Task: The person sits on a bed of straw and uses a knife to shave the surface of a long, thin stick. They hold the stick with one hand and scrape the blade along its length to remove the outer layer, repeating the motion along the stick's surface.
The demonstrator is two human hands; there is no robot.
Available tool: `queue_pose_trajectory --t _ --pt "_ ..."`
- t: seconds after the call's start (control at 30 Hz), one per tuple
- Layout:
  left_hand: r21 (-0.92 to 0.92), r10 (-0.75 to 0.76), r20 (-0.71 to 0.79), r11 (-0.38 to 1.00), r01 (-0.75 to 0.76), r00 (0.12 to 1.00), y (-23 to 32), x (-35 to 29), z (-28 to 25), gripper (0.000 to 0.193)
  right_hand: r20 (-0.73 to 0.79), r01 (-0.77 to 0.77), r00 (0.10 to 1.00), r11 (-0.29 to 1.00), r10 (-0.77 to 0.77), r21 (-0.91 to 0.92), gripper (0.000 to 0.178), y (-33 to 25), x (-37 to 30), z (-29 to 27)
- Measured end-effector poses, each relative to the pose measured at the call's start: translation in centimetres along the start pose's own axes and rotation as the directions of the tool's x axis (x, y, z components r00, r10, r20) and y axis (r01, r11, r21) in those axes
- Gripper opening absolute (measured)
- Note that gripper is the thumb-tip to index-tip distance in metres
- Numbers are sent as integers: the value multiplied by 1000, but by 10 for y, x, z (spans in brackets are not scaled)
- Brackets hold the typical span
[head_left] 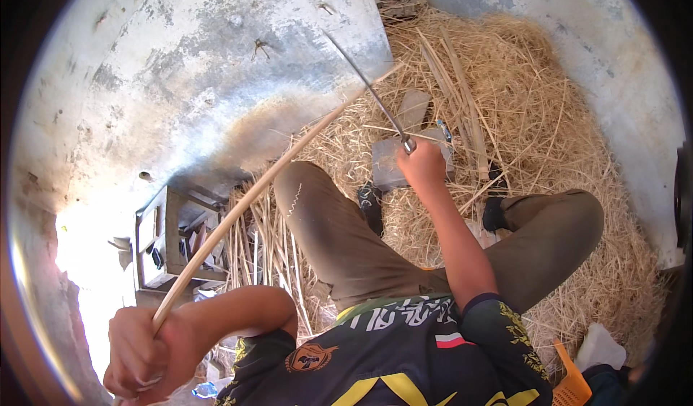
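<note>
My left hand [144,352], at the lower left, is closed around the thick near end of a long, pale strip of wood or bamboo [253,193]. The strip slants up to the right, past my bent left knee. In front of me, my right hand [422,162] grips the handle of a long, thin-bladed knife [381,105]. Its blade points up and left and crosses the strip near the far end; whether they touch I cannot tell. Below the right hand lies a grey block [388,166] on the ground between my feet.
Straw-like shavings [534,95] cover the floor, with long split strips [462,92] lying across them. A stained wall [180,67] rises at the left. A small open wooden cabinet [167,236] stands beside thin sticks [261,243]. An orange plastic piece [574,383] is at the lower right.
</note>
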State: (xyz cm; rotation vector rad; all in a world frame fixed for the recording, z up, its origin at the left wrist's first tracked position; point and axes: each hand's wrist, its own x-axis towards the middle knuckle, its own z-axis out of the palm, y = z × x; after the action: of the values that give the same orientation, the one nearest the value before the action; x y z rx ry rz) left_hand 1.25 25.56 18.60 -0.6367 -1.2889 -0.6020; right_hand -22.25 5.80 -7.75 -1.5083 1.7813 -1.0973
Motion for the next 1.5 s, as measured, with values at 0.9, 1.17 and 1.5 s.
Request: queue_pose_trajectory --t 0.9,1.17,1.5 --pt "80 79 -601 996 -39 796 8 -75 -67 60 135 -151 988 378 69 913 60 -80 -1 -66" --pt "258 -138 -810 789 557 570 -44 -141 -36 63 -28 55 997 394 -72 918 28 -104 60 -164" --pt "983 -760 -47 -151 -106 649 -57 -176 -24 43 -146 109 989 543 25 833 31 -49 99 -241"
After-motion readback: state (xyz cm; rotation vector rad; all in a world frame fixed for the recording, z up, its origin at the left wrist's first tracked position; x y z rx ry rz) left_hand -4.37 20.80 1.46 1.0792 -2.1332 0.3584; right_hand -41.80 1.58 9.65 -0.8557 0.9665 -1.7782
